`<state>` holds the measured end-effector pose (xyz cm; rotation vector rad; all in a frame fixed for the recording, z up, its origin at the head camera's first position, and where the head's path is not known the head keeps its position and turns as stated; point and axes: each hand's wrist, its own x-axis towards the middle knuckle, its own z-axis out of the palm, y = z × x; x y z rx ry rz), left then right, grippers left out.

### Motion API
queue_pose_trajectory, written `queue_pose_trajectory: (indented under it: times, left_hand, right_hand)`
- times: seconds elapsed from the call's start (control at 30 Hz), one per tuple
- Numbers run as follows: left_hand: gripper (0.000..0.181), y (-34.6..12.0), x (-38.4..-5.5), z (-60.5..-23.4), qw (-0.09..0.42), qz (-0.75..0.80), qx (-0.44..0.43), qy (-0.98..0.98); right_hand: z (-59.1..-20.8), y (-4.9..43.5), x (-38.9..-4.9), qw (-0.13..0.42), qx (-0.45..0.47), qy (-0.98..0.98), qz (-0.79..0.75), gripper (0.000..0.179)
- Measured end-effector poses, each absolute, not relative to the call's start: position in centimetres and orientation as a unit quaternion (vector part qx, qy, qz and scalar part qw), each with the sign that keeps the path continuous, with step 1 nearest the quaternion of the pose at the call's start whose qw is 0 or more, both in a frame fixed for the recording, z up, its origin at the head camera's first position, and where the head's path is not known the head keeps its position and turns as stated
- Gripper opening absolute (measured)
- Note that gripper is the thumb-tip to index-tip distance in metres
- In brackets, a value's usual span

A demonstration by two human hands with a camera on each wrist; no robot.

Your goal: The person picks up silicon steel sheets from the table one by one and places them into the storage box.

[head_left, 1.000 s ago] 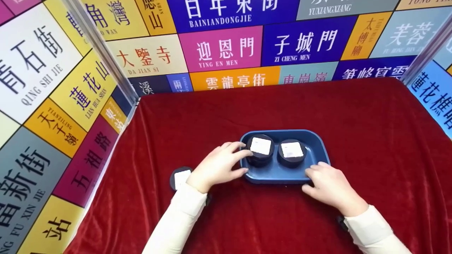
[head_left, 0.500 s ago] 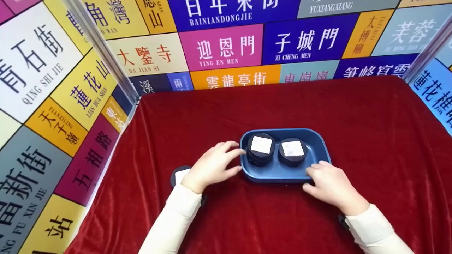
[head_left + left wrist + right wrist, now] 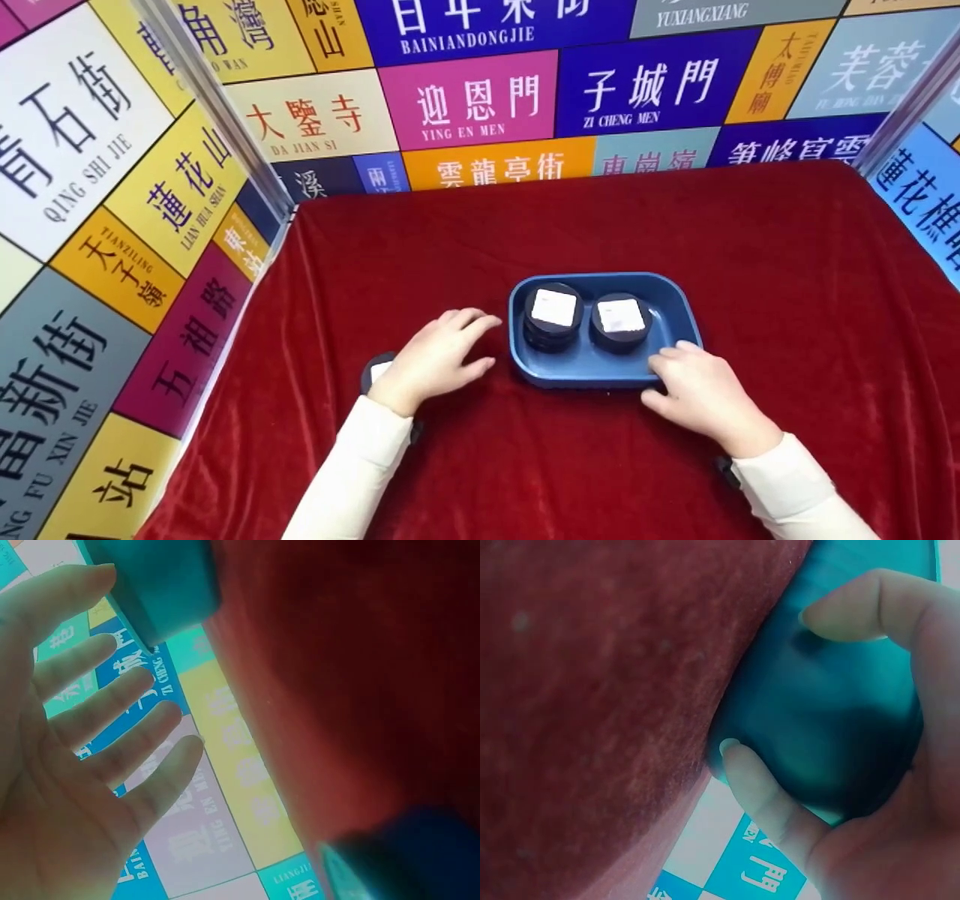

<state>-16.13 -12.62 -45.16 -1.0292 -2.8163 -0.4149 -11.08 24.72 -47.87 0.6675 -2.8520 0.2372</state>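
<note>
A blue rectangular tray (image 3: 577, 372) with rounded corners stands on the red cloth in the head view. Inside it, on the left, is a stack of round black discs (image 3: 553, 306), topped by a white label. To its right sits another thick round black piece (image 3: 621, 322), also labelled white. My right hand (image 3: 701, 390) grips the tray's near right corner; in the right wrist view the thumb and a finger span its wall (image 3: 832, 690). My left hand (image 3: 435, 356) is left of the tray, fingers spread and holding nothing. Another labelled black disc (image 3: 372, 370) lies partly hidden behind that hand.
Red velvet cloth (image 3: 420, 247) covers the table, wrinkled toward the left edge. Panels with colourful street-name signs (image 3: 469, 101) stand behind and at both sides, joined by metal posts (image 3: 225, 112).
My left hand has drawn back leftward from the stack and the tray's left rim, and now overlaps more of the loose disc. The right hand stays at the tray corner.
</note>
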Motion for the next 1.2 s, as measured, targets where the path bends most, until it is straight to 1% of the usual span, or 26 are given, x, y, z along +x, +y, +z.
queue_pose_trajectory:
  times: [0.3,0.67,0.8,1.03,1.2]
  left_hand:
    - [0.049,-14.0,-15.8,-45.5,0.036,-0.149,-0.319,-0.935]
    - [0.044,-15.7,-15.6,-45.8,0.034,-0.128,-0.331,-0.934]
    - [0.042,-16.4,-15.6,-46.0,0.03,-0.12,-0.323,-0.938]
    - [0.043,-17.5,-15.4,-46.5,0.004,-0.112,-0.304,-0.946]
    - [0.043,-18.2,-15.3,-46.7,0.003,-0.111,-0.291,-0.95]
  right_hand:
    - [-47.9,24.7,-11.1,0.097,0.227,-0.966,0.077,0.021]
    - [-47.9,24.7,-11.1,0.104,0.228,-0.965,0.076,0.021]
    - [-47.8,24.8,-11.1,0.102,0.226,-0.966,0.074,0.021]
    - [-47.9,24.8,-11.2,0.102,0.228,-0.965,0.075,0.021]
    - [-47.9,24.8,-11.1,0.102,0.227,-0.965,0.076,0.02]
